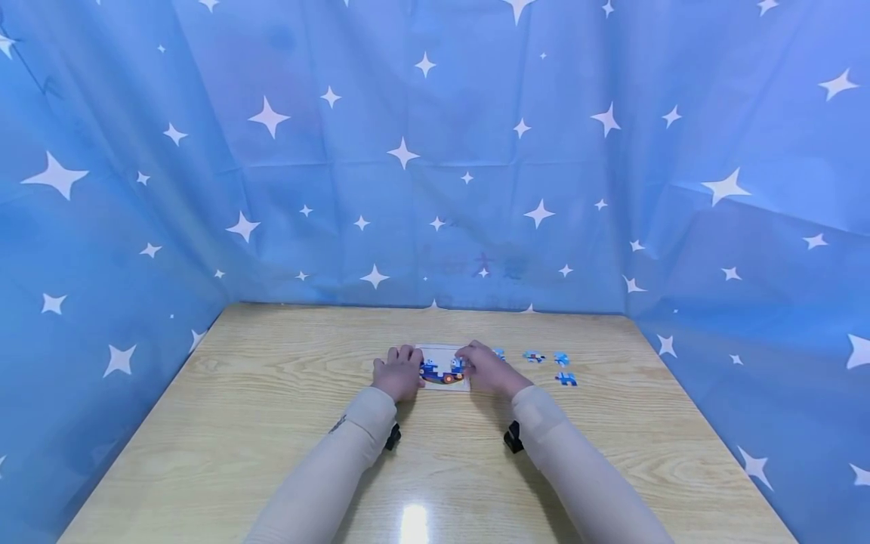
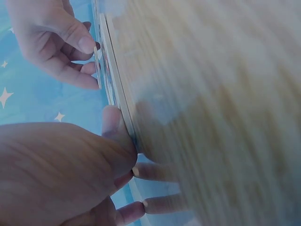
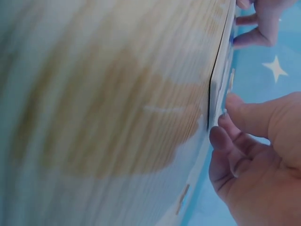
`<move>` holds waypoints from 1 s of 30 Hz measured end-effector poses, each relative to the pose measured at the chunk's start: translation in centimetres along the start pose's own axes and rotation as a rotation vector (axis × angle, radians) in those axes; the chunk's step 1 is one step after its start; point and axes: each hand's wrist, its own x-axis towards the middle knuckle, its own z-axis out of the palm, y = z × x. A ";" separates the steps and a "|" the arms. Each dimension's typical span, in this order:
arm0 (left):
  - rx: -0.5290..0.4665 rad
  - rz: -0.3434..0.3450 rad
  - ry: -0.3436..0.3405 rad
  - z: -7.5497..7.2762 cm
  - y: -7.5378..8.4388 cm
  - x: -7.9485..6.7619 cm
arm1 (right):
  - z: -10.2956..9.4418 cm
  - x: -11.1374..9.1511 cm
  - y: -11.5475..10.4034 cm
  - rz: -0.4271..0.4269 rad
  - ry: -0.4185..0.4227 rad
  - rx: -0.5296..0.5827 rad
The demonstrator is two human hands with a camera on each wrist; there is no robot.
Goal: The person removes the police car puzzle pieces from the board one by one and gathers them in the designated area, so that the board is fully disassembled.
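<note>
A flat jigsaw board point(image 1: 445, 387) with a blue vehicle picture, partly filled, lies on the table between both hands. My left hand point(image 1: 399, 372) rests at its left side. In the left wrist view, that hand's thumb point(image 2: 113, 123) touches the board's near edge while its fingertips rest on the table beside it. My right hand point(image 1: 489, 368) is over the right end of the board. Thumb and fingers pinch a thin puzzle piece point(image 2: 97, 66), tilted up and seen nearly edge-on; the right wrist view also shows the piece point(image 3: 232, 79) at the thumb tip.
Several loose puzzle pieces lie right of the board, among them one at the back point(image 1: 534, 356), another point(image 1: 561, 359) and a nearer one point(image 1: 566, 379). One point(image 1: 499, 353) is partly behind the right hand. A blue star-patterned curtain point(image 1: 435, 189) surrounds the wooden table point(image 1: 306, 378).
</note>
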 end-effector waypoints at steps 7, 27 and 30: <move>0.002 0.008 0.009 -0.2 0.0 -0.3 | -0.5 -1.0 0.6 -0.007 0.000 0.034; -0.007 0.007 0.022 -0.5 0.2 -1.0 | -1.2 -3.0 2.6 0.029 0.035 0.025; -0.008 0.009 0.031 -0.3 0.2 -0.8 | -1.4 -3.2 2.8 0.042 0.040 0.035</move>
